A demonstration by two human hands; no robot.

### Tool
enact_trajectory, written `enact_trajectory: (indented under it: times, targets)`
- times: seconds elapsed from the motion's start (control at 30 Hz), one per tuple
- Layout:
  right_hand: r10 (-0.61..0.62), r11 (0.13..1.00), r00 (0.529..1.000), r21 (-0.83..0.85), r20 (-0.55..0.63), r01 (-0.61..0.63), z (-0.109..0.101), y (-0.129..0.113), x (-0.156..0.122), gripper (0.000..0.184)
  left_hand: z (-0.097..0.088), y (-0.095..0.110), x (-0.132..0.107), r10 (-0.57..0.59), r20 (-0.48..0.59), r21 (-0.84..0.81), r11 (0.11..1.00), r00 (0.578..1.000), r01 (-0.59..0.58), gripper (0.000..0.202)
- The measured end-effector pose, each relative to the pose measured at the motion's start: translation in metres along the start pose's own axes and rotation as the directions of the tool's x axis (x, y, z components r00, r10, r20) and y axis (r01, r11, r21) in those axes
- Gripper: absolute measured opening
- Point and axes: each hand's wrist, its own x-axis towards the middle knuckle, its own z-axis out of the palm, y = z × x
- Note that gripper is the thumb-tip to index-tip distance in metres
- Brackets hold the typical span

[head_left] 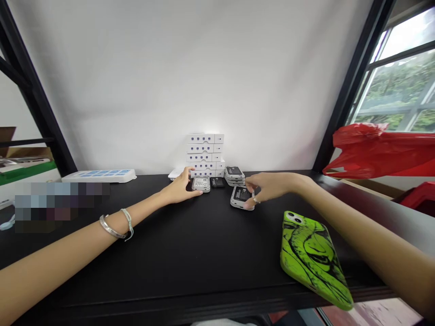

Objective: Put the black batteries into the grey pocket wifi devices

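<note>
My left hand (pixel 180 186) lies at the left of a small white rounded device (pixel 201 183) with its inside showing. Thumb and fingers are spread around that device's near and far corners; whether they touch it I cannot tell. Right of it a black battery (pixel 217 182) lies on the table. My right hand (pixel 261 187) grips the right side of another small white device (pixel 240 195), which has a black battery in it. Its thumb is at the near edge and the fingers at the far edge. Behind it is a stack of similar white devices (pixel 234 175).
Several white boxes (pixel 205 154) are stacked against the wall. A green-and-black phone (pixel 314 258) lies at the front right of the black table (pixel 176 267). A white power strip (pixel 98 175) is at the back left. Red plastic bags (pixel 380 149) fill the right side.
</note>
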Motion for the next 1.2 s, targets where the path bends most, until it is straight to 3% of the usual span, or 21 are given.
enact_trajectory:
  times: [0.2,0.33,0.5,0.6,0.67,0.8,1.0,1.2]
  targets:
    - [0.017,0.999,1.000,0.029,-0.009,-0.017,0.009,-0.005,0.008,0.063,0.003,0.014,-0.004,-0.041,-0.062,0.127,0.991,0.997,0.049,0.071]
    - [-0.082,0.996,0.995,0.021,-0.056,0.084,0.007,-0.006,0.005,0.058,0.003,0.032,-0.021,0.022,-0.127,0.143,0.990,0.992,-0.004,0.057]
    - [-0.035,0.998,0.999,0.059,0.025,0.034,0.003,-0.005,0.006,0.064,0.003,0.058,-0.049,0.098,-0.066,0.120,0.989,0.993,-0.090,0.043]
    - [-0.038,0.996,0.994,0.088,0.104,0.029,0.004,0.000,0.009,0.064,0.005,0.062,-0.055,0.104,-0.030,0.083,0.991,0.994,-0.101,0.038]
    - [-0.069,0.994,0.996,0.084,0.058,0.064,0.006,0.002,0.009,0.066,0.005,0.058,-0.055,0.095,-0.015,0.052,0.994,0.995,-0.094,0.037]
    - [-0.153,0.984,0.988,0.084,-0.029,0.155,0.009,-0.010,0.007,0.072,0.004,0.054,-0.052,0.079,0.046,-0.076,0.994,0.996,-0.075,0.055]
    - [-0.311,0.944,0.947,0.089,-0.081,0.318,0.019,-0.055,0.010,0.081,0.006,0.060,-0.060,0.147,0.133,-0.237,0.965,0.980,-0.112,0.099]
    - [-0.375,0.921,0.927,0.103,-0.030,0.376,0.016,-0.067,0.025,0.085,0.012,0.060,-0.059,0.114,0.124,-0.274,0.959,0.986,-0.077,0.103]
